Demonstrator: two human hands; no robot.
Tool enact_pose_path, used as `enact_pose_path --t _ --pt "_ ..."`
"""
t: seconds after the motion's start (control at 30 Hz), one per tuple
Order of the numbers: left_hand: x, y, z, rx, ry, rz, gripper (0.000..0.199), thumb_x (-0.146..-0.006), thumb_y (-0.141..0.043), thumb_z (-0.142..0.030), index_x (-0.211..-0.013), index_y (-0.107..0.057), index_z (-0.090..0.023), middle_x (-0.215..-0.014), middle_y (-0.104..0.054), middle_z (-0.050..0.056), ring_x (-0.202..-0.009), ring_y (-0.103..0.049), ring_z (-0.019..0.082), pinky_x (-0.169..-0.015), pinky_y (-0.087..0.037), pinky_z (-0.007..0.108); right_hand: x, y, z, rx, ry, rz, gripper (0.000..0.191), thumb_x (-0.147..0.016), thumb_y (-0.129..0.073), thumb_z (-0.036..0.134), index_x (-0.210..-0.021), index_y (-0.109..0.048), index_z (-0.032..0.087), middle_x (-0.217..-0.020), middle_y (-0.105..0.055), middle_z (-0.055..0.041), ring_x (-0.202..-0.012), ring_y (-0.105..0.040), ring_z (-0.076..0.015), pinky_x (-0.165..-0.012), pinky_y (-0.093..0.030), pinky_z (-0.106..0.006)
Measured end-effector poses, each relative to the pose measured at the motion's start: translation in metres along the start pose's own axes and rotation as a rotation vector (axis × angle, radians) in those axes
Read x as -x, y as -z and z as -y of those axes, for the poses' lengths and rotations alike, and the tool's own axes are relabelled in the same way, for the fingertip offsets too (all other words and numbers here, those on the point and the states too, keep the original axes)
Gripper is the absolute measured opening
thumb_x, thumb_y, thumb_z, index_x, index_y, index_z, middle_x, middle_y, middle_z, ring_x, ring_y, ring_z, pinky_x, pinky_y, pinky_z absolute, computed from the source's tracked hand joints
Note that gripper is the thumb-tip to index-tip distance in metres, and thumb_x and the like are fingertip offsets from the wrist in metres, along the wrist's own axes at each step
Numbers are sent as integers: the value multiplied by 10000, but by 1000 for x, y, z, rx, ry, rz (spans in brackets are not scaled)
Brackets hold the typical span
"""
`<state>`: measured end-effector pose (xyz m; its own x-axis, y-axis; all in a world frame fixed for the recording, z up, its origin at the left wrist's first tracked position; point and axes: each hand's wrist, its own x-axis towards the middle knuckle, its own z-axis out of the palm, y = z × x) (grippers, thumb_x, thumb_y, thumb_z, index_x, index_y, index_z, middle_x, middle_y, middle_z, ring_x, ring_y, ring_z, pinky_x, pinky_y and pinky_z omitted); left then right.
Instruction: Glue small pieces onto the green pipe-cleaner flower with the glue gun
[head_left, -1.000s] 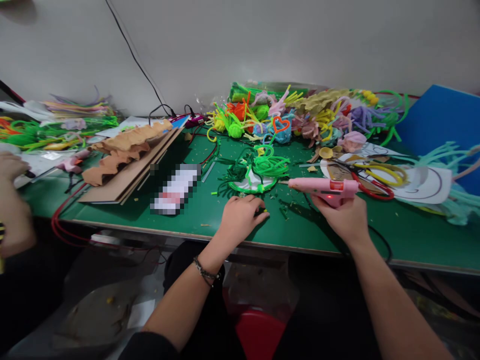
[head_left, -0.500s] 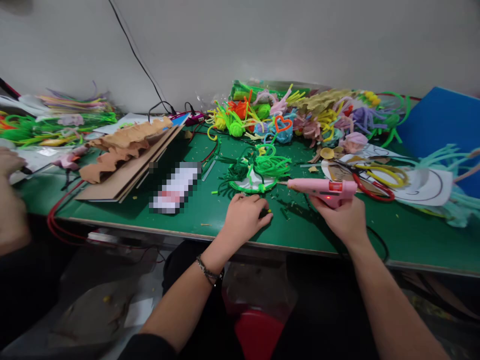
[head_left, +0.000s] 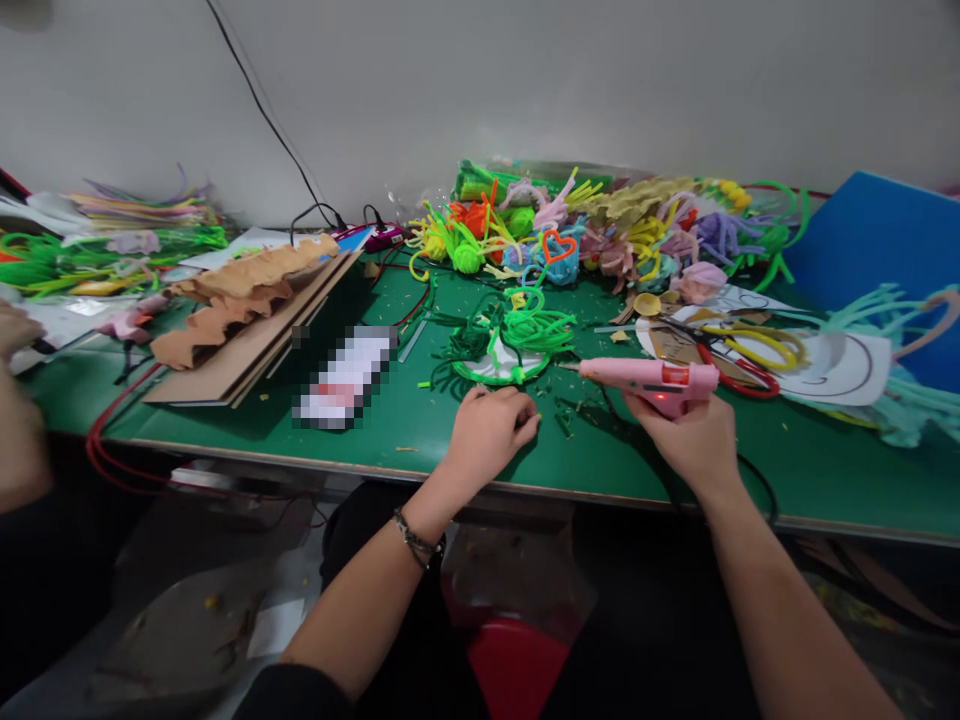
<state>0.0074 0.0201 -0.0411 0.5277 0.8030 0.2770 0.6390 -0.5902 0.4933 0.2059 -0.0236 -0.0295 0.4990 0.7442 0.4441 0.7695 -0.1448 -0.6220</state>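
My right hand (head_left: 686, 440) is wrapped round the handle of a pink glue gun (head_left: 637, 376), whose nozzle points left and whose small red light is lit. My left hand (head_left: 491, 430) rests on the green table with its fingers curled, at the near edge of a white disc (head_left: 504, 362) rimmed in green. Whatever its fingers may hold is too small to make out. Bunched green pipe cleaners (head_left: 536, 328) sit on the upper part of the disc. The nozzle tip is a little right of the disc, apart from it.
A heap of coloured pipe-cleaner pieces (head_left: 562, 235) lines the wall. Scissors (head_left: 739, 365) and drawn paper lie right, before a blue board (head_left: 885, 260). Left are cardboard sheets (head_left: 255, 340), a blurred-out rectangular item (head_left: 349, 378) and another person's hand (head_left: 16, 330). Scraps dot the table (head_left: 420, 440).
The glue gun's nozzle has drawn back slightly to the right from the disc. My left hand's thumb and fingers have come closer together. The whole view has shifted a little.
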Motion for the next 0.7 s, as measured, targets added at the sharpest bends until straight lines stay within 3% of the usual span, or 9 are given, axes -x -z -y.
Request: enact_pose_path --t 0.13,0.27,0.4,0.53,0.7 --pt "-1 5 -3 593 208 -85 119 -745 -532 -234 -663 -568 -156 -575 -531 -37 -513 -444 77 -515 -359 207 3 2 1 -59 4 -17 288 -527 -581 473 -469 -424 238 -377 -447 8 -426 -506 -189 -395 -394 -282" --pt "0 10 -5 936 373 -97 124 -718 -528 -250 -646 -549 -151 -526 -448 -59 -453 -360 49 -448 -316 182 10 3 7 -178 46 -76 247 -534 -602 439 -513 -472 230 -442 -520 0 -460 -531 -183 -416 -430 -281" --pt "2 13 -6 1082 381 -102 115 -689 -547 -252 -637 -547 -150 -519 -425 -64 -445 -336 38 -437 -291 176 17 3 12 -230 112 -96 259 -542 -624 432 -515 -471 225 -452 -523 16 -417 -495 -137 -376 -415 -251" --pt "5 15 -8 1131 362 -87 130 -674 -563 -276 -635 -550 -153 -518 -416 -65 -448 -330 40 -435 -269 183 20 4 13 -197 148 -60 325 -539 -647 404 -458 -385 230 -395 -444 42 -356 -421 -100 -305 -341 -219" --pt "6 15 -9 1160 390 -79 125 -655 -574 -282 -630 -554 -161 -519 -421 -66 -447 -320 43 -440 -250 195 19 2 14 -193 198 -53 276 -549 -598 357 -463 -370 228 -383 -405 57 -335 -381 -87 -299 -311 -214"
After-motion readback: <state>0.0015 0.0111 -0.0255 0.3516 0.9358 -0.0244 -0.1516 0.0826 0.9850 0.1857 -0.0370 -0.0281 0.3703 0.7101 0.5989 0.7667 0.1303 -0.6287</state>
